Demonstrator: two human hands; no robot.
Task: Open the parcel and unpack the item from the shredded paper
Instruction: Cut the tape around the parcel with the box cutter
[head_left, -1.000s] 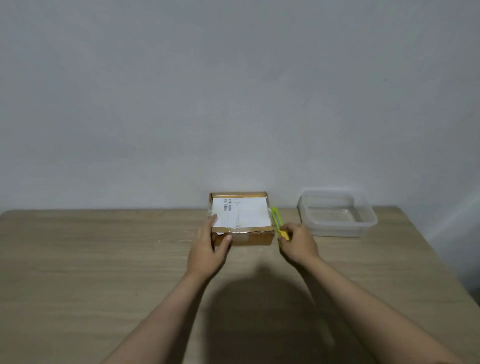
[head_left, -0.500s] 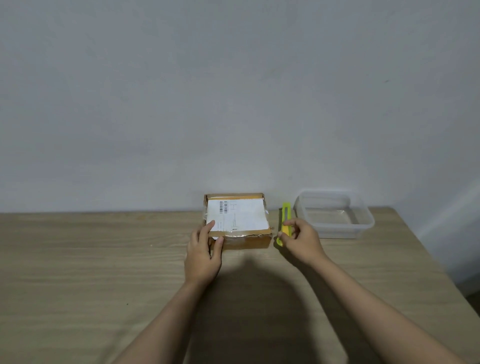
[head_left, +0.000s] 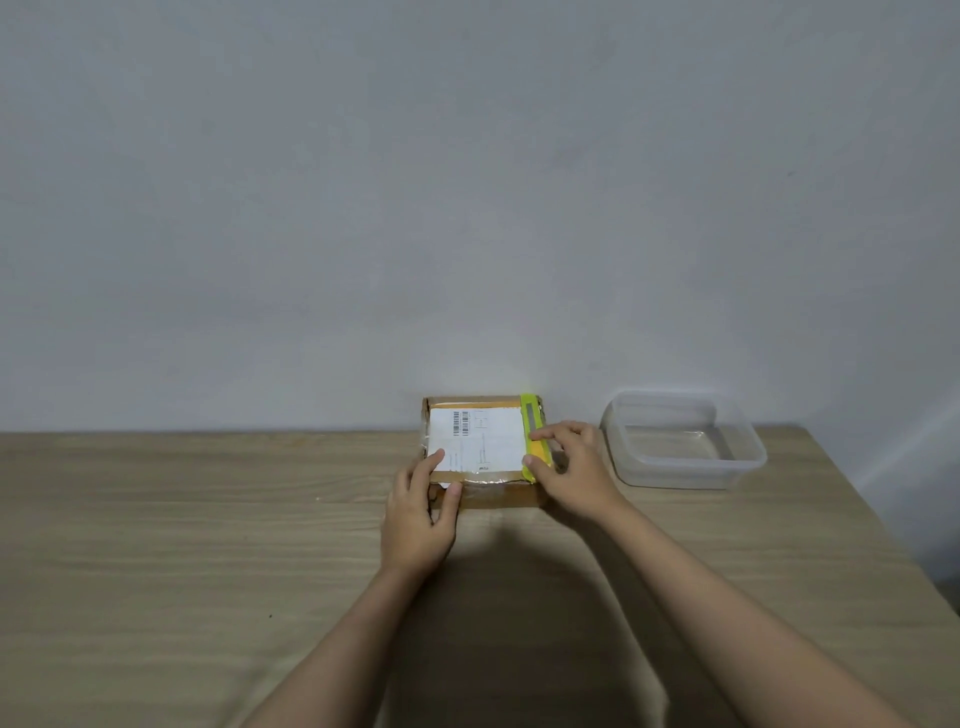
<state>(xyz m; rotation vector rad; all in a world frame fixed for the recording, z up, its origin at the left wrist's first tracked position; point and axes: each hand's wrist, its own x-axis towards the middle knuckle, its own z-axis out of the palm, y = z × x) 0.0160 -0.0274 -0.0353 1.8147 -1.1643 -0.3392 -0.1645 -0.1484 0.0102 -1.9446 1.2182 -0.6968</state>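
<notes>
1. Flat brown cardboard parcel with a white shipping label and clear tape (head_left: 480, 447) lying at the far edge of the pale wood-grain table (head_left: 208, 519), close against the grey wall (head_left: 467, 182), still sealed; nothing of the shredded paper or the item showing yet.
2. Bright yellow-green utility knife with a grey slider strip (head_left: 532, 439) lying along the parcel's right edge, long axis running from the near edge toward the wall, near end by the front right corner.
3. Right hand (head_left: 571, 467) on the knife: forefinger across the top of the body, thumb tip at its near end, pinching it between them; remaining fingers curled behind. Blade not discernible.
4. Left hand (head_left: 421, 514) bracing the parcel's front left corner: forefinger laid straight over the label's corner, thumb pressed against the front face, fingers relaxed rather than gripping.
5. Right hand plainly the nearer to the tape seams; probably a cut along a taped edge to come, with the steadying fingers kept clear of the blade's path.
6. Against half a second ago: knife then on the table just right of the parcel, now up on the parcel's right edge; left hand in much the same place.
7. Clear rectangular plastic container (head_left: 680, 441) standing to the right, apart from the parcel.
</notes>
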